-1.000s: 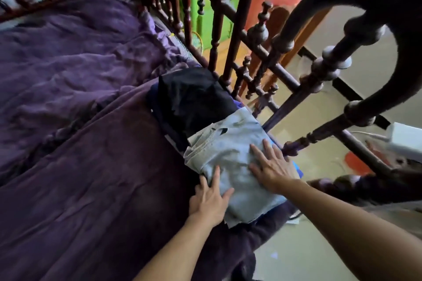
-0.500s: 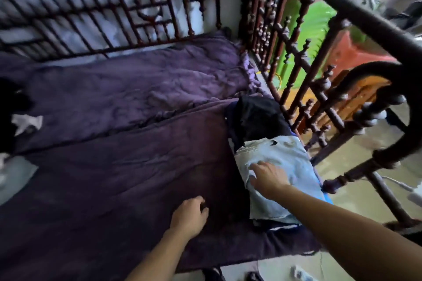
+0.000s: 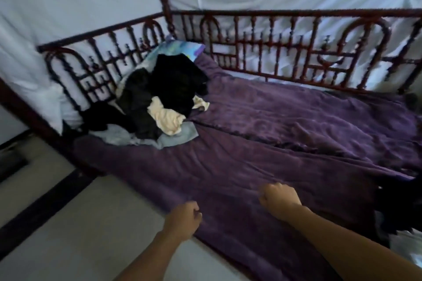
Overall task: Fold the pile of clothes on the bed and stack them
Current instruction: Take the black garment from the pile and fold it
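A loose pile of clothes (image 3: 159, 96) lies at the far left end of the bed (image 3: 274, 143), against the railing. It holds black garments, a cream garment (image 3: 166, 116) and a pale blue-grey one (image 3: 178, 137) underneath. My left hand (image 3: 182, 219) hangs over the bed's near edge with curled fingers and nothing in it. My right hand (image 3: 279, 197) hovers above the purple cover, also closed in a loose fist and empty. Both hands are well apart from the pile. The folded stack shows only as a dark and pale edge (image 3: 402, 235) at the far right.
A dark red ornate railing (image 3: 285, 52) runs along the back and left end of the bed, with a post rising at the corner. A patterned blue pillow (image 3: 180, 49) leans behind the pile. White netting hangs behind. Pale tiled floor (image 3: 68, 223) lies at the lower left.
Both hands have left the folded pale blue garment on the stack and drawn back into fists. The view has swung left from the stack to the unfolded pile.
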Demonstrator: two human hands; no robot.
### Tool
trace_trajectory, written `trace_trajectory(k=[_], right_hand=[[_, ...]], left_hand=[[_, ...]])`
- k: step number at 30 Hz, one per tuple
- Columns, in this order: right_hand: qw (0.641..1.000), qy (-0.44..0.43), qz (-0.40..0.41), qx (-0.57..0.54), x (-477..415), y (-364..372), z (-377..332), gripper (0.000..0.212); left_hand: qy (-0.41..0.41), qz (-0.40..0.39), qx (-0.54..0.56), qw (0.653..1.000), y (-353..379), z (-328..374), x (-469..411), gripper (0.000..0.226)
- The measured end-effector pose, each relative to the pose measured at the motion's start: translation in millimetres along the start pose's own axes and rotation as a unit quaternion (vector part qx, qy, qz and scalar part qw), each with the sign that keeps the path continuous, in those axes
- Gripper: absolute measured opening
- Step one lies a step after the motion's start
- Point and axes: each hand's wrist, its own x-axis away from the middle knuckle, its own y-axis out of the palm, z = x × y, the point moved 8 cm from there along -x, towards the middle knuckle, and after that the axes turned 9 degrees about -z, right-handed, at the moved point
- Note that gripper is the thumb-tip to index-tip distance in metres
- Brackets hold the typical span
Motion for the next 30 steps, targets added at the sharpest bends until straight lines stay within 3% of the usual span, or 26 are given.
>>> trace_trajectory(k=[7,13,15,17,24,30], right_hand=[[0.998,-0.055,0.033,0.014,-108,-16,-169,0.022],[0.996,-0.085,0.039,0.006,-179,-39,-271,0.024],[0.996,-0.08,0.033,0.0,-205,-42,-289,0.024],[0.998,-0.068,0.013,-0.006,-232,-41,-300,0.025],[0.999,-0.017,-0.025,-0.045,-361,-30,-321,0.026],[0.992,0.012,-0.098,-0.073,-475,-12,-349,0.026]], left_hand=[[-0.052,0.023,0.037,0.998,-113,-152,-2,0.009],[-0.075,0.042,0.077,0.993,-184,-231,-26,0.031],[-0.061,0.046,0.077,0.994,-200,-246,-45,0.029],[-0.052,0.049,0.076,0.995,-214,-260,-66,0.008],[-0.042,0.061,0.06,0.995,-280,-314,-178,0.019],[-0.062,0.023,0.038,0.997,-336,-364,-288,0.019]])
